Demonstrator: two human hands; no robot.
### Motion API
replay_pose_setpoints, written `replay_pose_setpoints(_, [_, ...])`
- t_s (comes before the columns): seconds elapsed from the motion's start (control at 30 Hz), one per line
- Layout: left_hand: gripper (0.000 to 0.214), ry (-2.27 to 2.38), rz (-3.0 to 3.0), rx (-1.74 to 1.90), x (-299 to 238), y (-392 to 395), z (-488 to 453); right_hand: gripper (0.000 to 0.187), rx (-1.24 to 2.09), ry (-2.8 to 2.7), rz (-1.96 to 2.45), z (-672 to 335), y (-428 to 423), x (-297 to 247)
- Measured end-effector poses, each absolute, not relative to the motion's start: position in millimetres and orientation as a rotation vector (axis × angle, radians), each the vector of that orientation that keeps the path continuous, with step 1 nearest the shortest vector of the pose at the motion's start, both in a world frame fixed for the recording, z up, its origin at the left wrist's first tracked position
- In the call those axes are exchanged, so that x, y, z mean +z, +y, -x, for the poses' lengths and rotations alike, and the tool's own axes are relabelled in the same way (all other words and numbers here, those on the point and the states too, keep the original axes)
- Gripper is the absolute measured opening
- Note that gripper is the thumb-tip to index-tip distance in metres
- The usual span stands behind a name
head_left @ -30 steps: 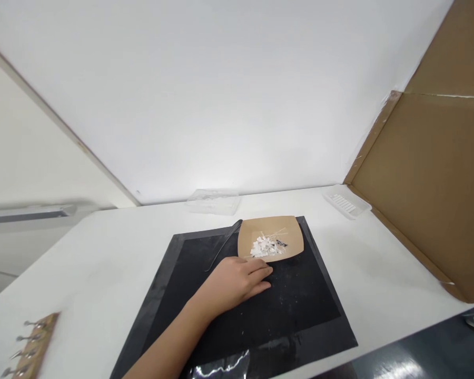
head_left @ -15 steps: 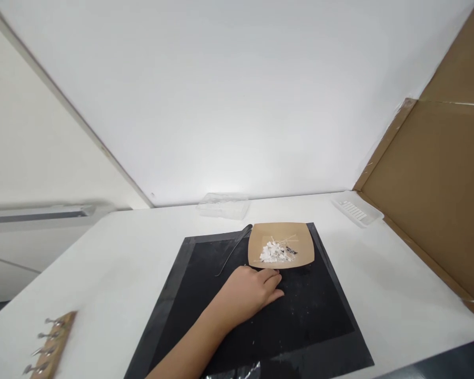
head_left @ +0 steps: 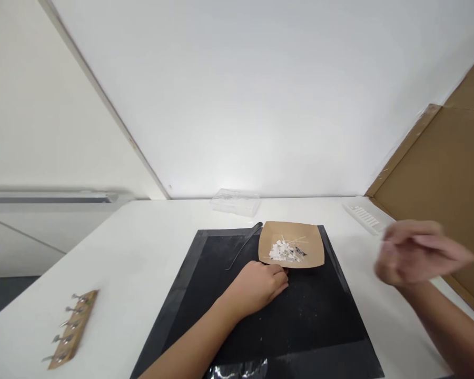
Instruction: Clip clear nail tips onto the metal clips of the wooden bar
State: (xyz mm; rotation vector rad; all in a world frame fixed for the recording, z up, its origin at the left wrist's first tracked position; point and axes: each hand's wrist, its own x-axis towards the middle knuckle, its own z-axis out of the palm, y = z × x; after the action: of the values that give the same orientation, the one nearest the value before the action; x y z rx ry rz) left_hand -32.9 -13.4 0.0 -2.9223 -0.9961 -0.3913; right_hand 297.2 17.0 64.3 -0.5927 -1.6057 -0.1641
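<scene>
My left hand (head_left: 264, 284) lies low on the black mat (head_left: 316, 321), right at the front edge of a brown paper tray (head_left: 318, 252). Its fingers are loosely bent and hold nothing that I can see; whether they touch the tray is unclear. Inside the tray is a small heap of white scraps and thin sticks (head_left: 286, 250), with a dark piece among them. Raised over the right side of the table, my right hand (head_left: 418, 252) is smeared by motion, so its fingers and any contents cannot be made out. A thin dark tool (head_left: 243, 247) rests left of the tray.
A clear plastic box (head_left: 236, 202) stands at the back by the wall. A white slotted tray (head_left: 365, 217) is at the back right, beside a cardboard panel (head_left: 438, 173). At the left front lies a wooden strip with several metal bits (head_left: 73, 331). Shiny clear film (head_left: 237, 368) shows at the mat's front.
My right hand has come into view at the right. My left hand stays beside the tray, its fingers drawn closer together. The whole view has shifted slightly.
</scene>
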Motion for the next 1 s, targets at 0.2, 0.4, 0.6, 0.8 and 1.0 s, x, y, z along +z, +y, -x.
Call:
replay_pose_setpoints(0.2, [0.017, -0.769, 2.783, -0.363, -3, -18, 30, 0.042, -0.033, -1.956, 0.465, -220, 14, 19])
replay_pose_setpoints(0.4, [0.012, -0.671, 2.626, -0.45, 0, -22, 28, 0.036, -0.036, -2.346, 0.466, -212, 7, -8])
replay_pose_setpoints(0.6, [0.012, -0.699, 2.606, -0.693, 12, -23, 30, 0.027, -0.034, -2.386, 0.545, -210, 6, -5])
replay_pose_setpoints(0.8, [0.022, -0.681, 2.625, -1.034, 23, -27, 31, 0.025, -0.117, -2.352, 0.517, -214, 6, -1])
replay_pose_setpoints(1.0, [0.011, -0.653, 2.612, -1.272, 19, -24, 32, 0.02, -0.052, -2.304, 0.538, -222, 11, 2])
